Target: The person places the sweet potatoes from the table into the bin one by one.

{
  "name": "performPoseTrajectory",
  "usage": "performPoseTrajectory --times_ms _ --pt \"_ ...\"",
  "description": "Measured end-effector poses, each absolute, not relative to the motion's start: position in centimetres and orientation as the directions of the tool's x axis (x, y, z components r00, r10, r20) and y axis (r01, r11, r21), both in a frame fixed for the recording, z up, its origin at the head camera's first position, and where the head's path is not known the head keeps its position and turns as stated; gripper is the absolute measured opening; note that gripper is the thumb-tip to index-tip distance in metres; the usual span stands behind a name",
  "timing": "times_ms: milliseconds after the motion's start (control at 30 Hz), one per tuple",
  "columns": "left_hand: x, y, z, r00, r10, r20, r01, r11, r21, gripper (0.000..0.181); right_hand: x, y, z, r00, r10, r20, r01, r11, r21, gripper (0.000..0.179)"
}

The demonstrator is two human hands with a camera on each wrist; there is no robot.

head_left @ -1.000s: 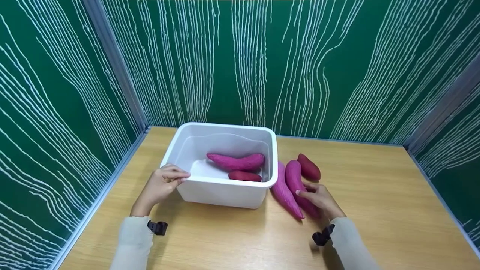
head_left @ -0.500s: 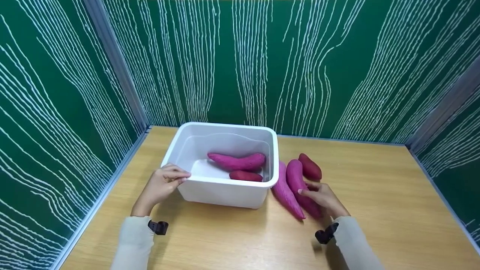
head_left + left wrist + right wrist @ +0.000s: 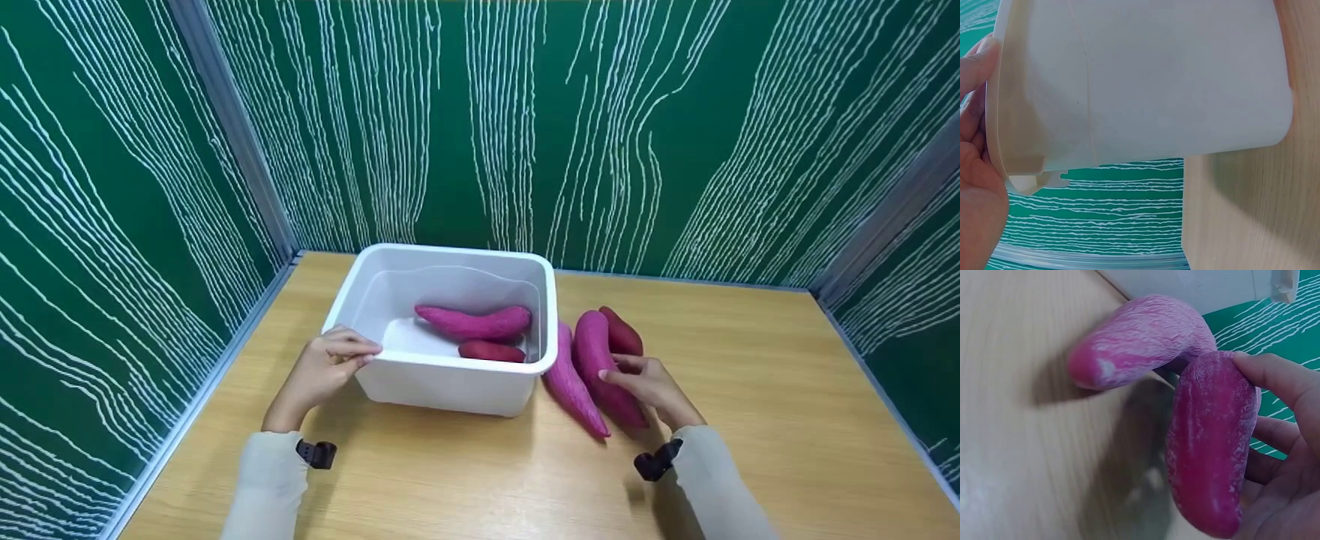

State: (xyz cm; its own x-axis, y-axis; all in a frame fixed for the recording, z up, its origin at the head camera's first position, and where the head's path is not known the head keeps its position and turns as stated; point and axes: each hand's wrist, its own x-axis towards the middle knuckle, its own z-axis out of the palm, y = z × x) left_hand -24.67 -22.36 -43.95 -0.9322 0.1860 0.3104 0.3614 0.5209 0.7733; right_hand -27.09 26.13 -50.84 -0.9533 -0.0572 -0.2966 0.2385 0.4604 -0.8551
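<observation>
A white plastic bin [image 3: 442, 386] stands on the table, and my left hand [image 3: 322, 371] pinches its near left rim. In the left wrist view the thumb [image 3: 982, 62] lies on that rim, beside the bin's wall [image 3: 1174, 79]. To the right of the bin, my right hand [image 3: 651, 388] grips a long magenta sweet potato [image 3: 596, 349]. The right wrist view shows this sweet potato [image 3: 1207, 444] between thumb and fingers, its shadow on the table below. A second magenta sweet potato [image 3: 571, 394] lies between it and the bin. A dark red one [image 3: 622, 334] is partly hidden behind.
Inside the bin lie a magenta sweet potato [image 3: 476, 324] and a smaller dark red one [image 3: 491, 351], the latter partly covered by the front rim. Green panels [image 3: 675, 187] with white wavy lines enclose the wooden table [image 3: 787, 390] at the back and sides.
My right hand has shifted slightly up and right with the gripped sweet potato, which now overlaps more of the dark red one. The left hand and bin stay in place.
</observation>
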Motion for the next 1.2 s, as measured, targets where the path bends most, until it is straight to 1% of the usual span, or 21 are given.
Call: performPoseTrajectory --times_ms 233,533,700,933,1200 --pt "-24.7 -22.4 -43.9 -0.944 0.177 0.278 0.329 0.536 0.777 0.018 -27.2 26.3 -49.7 -0.948 -0.052 -0.315 0.257 0.463 -0.848 0.078" --pt "-24.7 -22.3 -43.8 -0.953 0.172 0.248 0.301 0.533 0.791 0.018 -27.3 26.8 -48.7 -0.952 -0.05 -0.301 0.238 0.495 -0.835 0.082" --pt "-24.7 -22.3 -43.7 -0.949 0.176 0.261 0.315 0.531 0.786 0.021 -27.3 26.9 -48.0 -0.956 -0.052 -0.289 0.226 0.501 -0.836 0.081" --pt "-24.6 -22.2 -43.8 -0.922 0.197 0.333 0.386 0.513 0.767 0.02 -27.5 26.8 -47.1 -0.963 -0.069 -0.261 0.19 0.512 -0.837 0.08" --pt "-24.5 -22.2 -43.7 -0.932 0.19 0.307 0.361 0.53 0.768 0.02 -27.5 26.8 -45.9 -0.958 -0.074 -0.276 0.202 0.509 -0.837 0.083"
